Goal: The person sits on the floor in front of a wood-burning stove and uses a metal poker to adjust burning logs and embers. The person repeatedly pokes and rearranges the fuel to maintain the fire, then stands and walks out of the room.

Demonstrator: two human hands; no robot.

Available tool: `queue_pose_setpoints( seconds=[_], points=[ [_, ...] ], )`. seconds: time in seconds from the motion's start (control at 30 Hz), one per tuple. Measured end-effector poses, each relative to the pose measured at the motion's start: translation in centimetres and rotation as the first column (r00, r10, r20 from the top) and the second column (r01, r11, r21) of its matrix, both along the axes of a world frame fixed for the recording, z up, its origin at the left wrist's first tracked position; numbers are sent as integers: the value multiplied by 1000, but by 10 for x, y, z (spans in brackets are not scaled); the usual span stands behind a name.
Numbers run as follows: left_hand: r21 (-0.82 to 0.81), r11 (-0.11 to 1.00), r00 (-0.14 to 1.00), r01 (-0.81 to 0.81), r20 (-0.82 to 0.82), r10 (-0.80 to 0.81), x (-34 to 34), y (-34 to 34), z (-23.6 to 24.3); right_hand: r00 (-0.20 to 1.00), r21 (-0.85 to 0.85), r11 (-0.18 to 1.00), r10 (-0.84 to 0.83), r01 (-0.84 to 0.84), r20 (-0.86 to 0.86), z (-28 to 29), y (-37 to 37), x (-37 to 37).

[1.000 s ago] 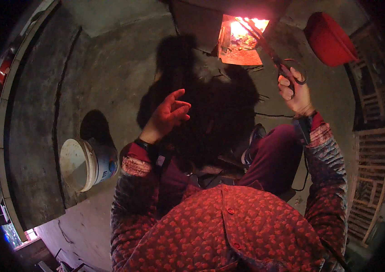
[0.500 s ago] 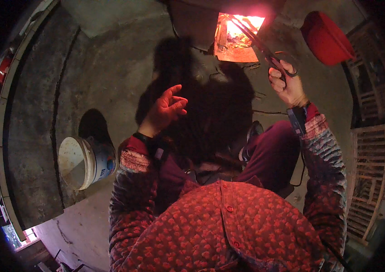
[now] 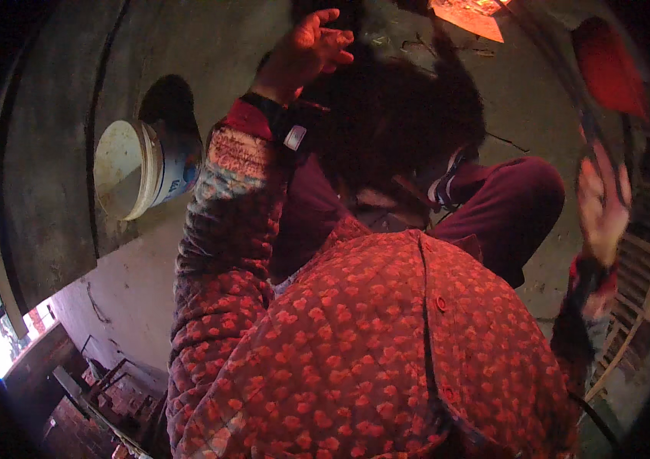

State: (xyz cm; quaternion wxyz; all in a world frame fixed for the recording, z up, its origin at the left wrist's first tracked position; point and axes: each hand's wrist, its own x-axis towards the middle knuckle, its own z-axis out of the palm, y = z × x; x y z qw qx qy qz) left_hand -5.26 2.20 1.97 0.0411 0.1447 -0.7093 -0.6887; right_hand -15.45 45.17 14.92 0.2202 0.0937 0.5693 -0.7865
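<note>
Long dark metal fire tongs (image 3: 586,115) slant up from my right hand (image 3: 602,210), which is closed on their handles at the right side. Motion smears that hand and the tongs. The far end of the tongs reaches up toward the glowing stove opening (image 3: 472,18), cut by the top edge; whether the tips grip anything I cannot see. My left hand (image 3: 309,57) hangs in the air at the upper middle, fingers loosely bent and apart, with nothing in it.
A red plastic basin (image 3: 608,69) is at the upper right, close to the tongs. Wooden slatted racks (image 3: 638,279) stand at the far right. On the left is a white bucket (image 3: 122,170). My bent knees (image 3: 508,206) are between my arms; thin twigs (image 3: 507,142) lie on the floor.
My right hand has drawn the tongs out of the fire, back and to the right. The view has shifted, so the stove opening sits higher. My left hand remains raised and holds nothing.
</note>
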Motion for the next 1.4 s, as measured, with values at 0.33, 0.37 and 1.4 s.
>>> queue_pose_setpoints(
  seconds=[0.33,0.37,1.4],
  points=[
    [424,816,896,393,-375,-237,-22,-35,-62,836,257,800,545,-542,67,-16,75,105],
    [313,899,923,306,-327,-200,-18,-32,-56,812,301,758,573,-578,115,-28,68,104],
    [-51,998,999,-35,-18,34,14,7,25,601,213,563,765,-798,232,-55,1,89]
  ],
)
